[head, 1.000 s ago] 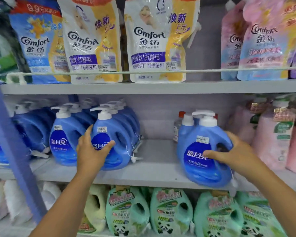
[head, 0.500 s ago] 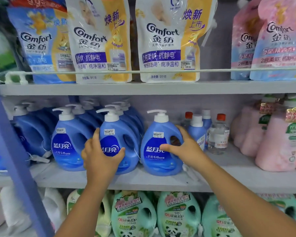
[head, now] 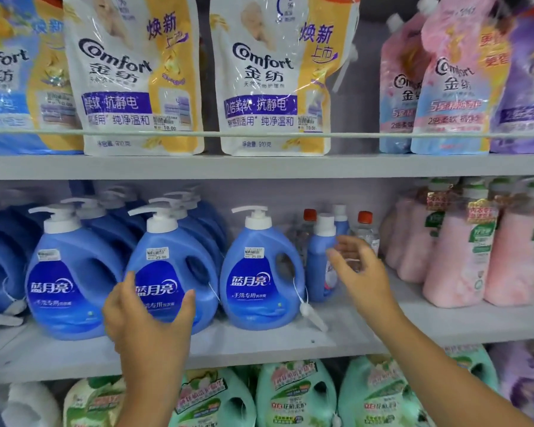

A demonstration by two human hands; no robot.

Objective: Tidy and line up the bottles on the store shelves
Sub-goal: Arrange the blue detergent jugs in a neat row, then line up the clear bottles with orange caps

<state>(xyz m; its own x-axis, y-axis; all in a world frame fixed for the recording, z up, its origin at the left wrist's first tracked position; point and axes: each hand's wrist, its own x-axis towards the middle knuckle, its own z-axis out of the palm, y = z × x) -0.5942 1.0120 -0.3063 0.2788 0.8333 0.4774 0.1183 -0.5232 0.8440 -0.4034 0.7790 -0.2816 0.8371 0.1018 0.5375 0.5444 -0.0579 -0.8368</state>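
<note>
Bottles are standing in a front row on the middle shelf (head: pixel 259 349); your left hand (head: pixel 145 322) is cupping the middle blue pump bottle (head: pixel 170 272), fingers spread, while your right hand (head: pixel 361 269) is hovering with fingers loosely apart, just beside the small blue bottle (head: pixel 319 260).

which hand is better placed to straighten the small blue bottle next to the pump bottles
Right. The right hand hovers open just in front of the small blue bottle, while the left hand rests against the middle pump bottle.
</note>
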